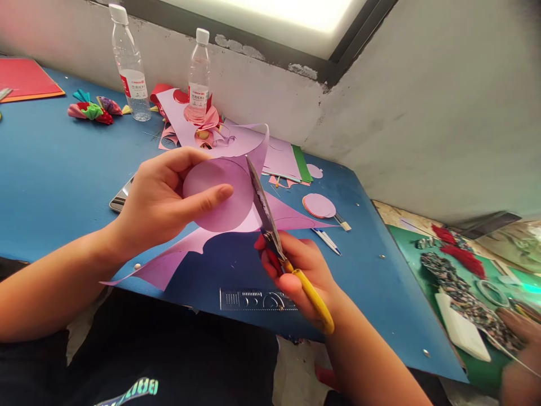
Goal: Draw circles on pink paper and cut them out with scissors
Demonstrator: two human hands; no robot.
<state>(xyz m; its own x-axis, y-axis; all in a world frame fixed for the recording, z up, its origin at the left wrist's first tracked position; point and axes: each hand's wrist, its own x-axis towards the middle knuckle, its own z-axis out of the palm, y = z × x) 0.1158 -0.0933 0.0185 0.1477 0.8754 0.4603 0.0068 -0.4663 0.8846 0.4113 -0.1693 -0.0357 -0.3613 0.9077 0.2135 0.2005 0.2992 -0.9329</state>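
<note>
My left hand [167, 194] pinches a sheet of pink paper [220, 197] above the blue table [54, 175], thumb pressed on a round shape marked on it. My right hand [302, 270] is closed round the yellow handles of a pair of scissors [270, 223]. The blades point up and away, their edge lying along the right side of the circle. Loose flaps of the same sheet hang down left and right and curl up behind the blades.
Two water bottles [131, 65] [198, 76] stand at the wall among pink paper scraps [181, 121]. Cut pink discs [319, 206], pens [327, 239], a clear stencil ruler [251, 300], a phone [120, 197], folded paper flowers [91, 110] and red sheets [25, 79] lie around. Another person's hand [518, 349] is at the right.
</note>
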